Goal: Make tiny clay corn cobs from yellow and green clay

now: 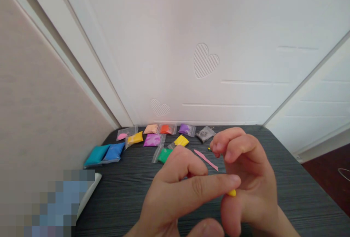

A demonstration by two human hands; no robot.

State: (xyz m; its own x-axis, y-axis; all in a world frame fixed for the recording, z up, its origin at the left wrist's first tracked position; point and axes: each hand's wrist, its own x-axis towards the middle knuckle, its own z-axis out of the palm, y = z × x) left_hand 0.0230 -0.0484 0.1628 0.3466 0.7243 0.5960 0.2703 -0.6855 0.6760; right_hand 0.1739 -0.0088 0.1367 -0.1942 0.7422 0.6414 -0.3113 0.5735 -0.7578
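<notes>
A small piece of yellow modelling clay (232, 193) rests on my right hand (253, 178), by the base of the thumb. My left hand (177, 189) reaches across from the left, its index finger stretched out and pressing down on the clay. Most of the piece is hidden under that fingertip. The left thumb stays apart, and the other left fingers are bent. On the right hand the fingers curl loosely upward, away from the palm. Beyond the hands lies a pink modelling knife (205, 159). A tiny yellow bit (209, 148) sits near the right fingertips.
Several clay packets lie along the back of the dark table (120, 197), among them a yellow packet (181, 141), a green packet (164, 155), a grey packet (205, 134) and a blue packet (114, 152). A white door panel (175, 65) rises behind. At lower left is a blurred, white-edged object (89, 195).
</notes>
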